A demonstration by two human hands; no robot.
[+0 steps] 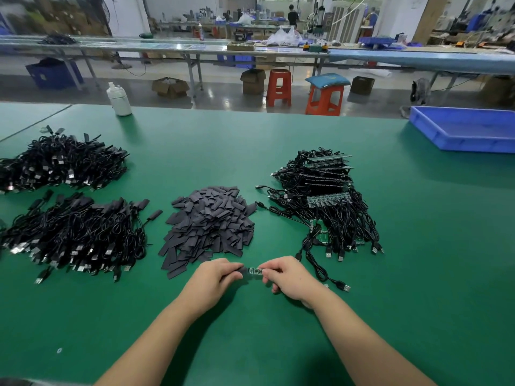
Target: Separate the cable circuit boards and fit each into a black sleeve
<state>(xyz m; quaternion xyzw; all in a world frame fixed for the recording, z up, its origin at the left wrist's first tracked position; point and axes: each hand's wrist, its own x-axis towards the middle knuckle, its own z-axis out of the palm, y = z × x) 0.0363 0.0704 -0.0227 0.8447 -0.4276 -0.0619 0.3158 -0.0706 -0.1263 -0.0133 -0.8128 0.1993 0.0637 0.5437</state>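
Your left hand [216, 277] pinches a black sleeve [242, 270] between curled thumb and fingers. Your right hand [287, 275] pinches the far end of a small green board [255, 271], whose near end meets the sleeve's mouth; how far it has entered you cannot tell. Both are held just above the green mat [418, 246], in front of the sleeve pile [209, 224]. The board's cable [320, 271] trails right to a USB plug [345, 287]. Right of the pile lies a heap of unseparated boards [326, 196] with cables. At left lie two heaps of sleeved cables [72, 229]. A blue tray [462, 129] sits far right, a white bottle [118, 99] at the far edge.
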